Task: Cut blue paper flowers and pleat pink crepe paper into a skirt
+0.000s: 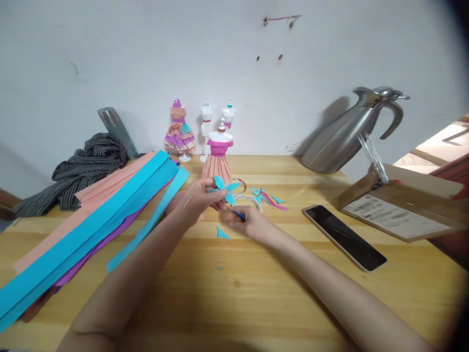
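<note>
My left hand [205,195] is closed, pinching a turquoise paper flower [230,197] with pointed petals. Just right of it, my right hand [251,225] is closed around what look like scissors [239,215]; a dark blue handle shows, and the blades are blurred near the left fingers. Below the hands lies a turquoise paper scrap [222,233]. Behind them stands a small white dress form in a pink top and peach pleated skirt [217,166]. A roll of tape [252,199] sits partly hidden behind my right hand.
Turquoise crepe paper [91,225], peach and purple sheets lie left, beside a striped cloth [91,156]. More dress forms, one in a ruffled dress [179,134], stand by the wall. Right are a phone [344,237], a cardboard box [399,210] and a steel jug [337,134].
</note>
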`<state>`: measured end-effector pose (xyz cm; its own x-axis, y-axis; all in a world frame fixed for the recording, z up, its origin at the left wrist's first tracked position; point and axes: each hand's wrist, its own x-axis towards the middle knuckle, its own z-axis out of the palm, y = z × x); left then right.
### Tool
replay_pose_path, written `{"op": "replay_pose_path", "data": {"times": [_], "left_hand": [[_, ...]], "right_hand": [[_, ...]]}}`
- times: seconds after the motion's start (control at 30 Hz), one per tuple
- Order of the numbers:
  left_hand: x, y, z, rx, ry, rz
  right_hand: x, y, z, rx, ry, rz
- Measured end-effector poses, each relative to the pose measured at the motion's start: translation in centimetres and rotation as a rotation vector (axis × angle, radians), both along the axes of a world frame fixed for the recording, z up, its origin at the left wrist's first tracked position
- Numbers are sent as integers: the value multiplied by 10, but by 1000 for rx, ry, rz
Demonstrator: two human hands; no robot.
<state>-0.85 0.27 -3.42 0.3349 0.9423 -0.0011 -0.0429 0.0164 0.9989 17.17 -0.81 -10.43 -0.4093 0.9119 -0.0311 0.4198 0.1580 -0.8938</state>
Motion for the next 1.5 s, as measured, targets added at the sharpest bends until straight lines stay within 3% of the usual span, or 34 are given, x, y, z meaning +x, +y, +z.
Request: {"op": "replay_pose_path", "data": {"times": [0.23, 0.43, 0.53, 0.63, 0.7, 0.8, 0.9, 0.97, 1.03, 1.07, 1.13, 1.3, 1.5], "left_hand": [[-2, 0, 0, 3, 12, -35], [-5, 4, -6, -14, 31, -104], [-6, 6, -9, -20, 65, -124], [-5, 6, -10, -46, 130, -155], [-2, 5, -10, -77, 173, -184], [5, 5, -16, -121, 226, -239], [14, 6, -29, -112, 245, -261], [18, 6, -39, -74, 258, -280], [20, 5, -45, -35, 297, -289], [20, 5, -47, -24, 330, -281], [21, 4, -49, -28, 403, -249], [22, 3, -49, -64, 477, -201], [11, 4, -30, -60, 510, -228]], "right_hand": [[-19, -22, -8, 259, -482, 155], [9, -7, 20, 225, -539, 200], [46, 12, 38, 282, -562, -16], [84, 31, 47, 207, -681, -366], [98, 38, 48, 171, -697, -477], [94, 36, 50, 142, -630, -494], [68, 21, 51, 102, -465, -370], [49, 10, 50, -1, -133, -154], [35, 3, 45, -76, 35, 44], [30, 1, 42, -96, 76, 78], [22, 0, 35, -121, 140, 58], [11, 3, 22, -148, 264, -142], [11, 6, 16, -217, 402, -228]]}}
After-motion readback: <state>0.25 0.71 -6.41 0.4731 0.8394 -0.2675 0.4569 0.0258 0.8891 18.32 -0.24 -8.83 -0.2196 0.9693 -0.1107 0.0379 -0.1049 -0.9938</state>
